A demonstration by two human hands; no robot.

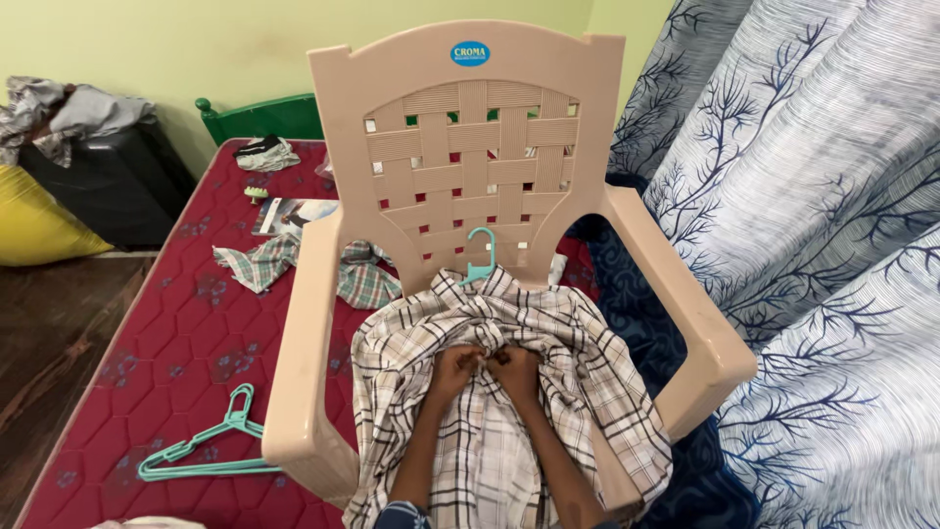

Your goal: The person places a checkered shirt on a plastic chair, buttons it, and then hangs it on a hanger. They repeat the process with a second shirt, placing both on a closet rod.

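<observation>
On the chair (676, 294), both hands (left (456, 370), right (516, 368)) were pinched shut together on the shirt (578, 362), probably buttoning it on its hanger (481, 257).

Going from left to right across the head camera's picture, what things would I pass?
Yellow bag → black case → teal hanger on the mattress → checked shirt, gripped by left hand then right hand → patterned curtain.
</observation>
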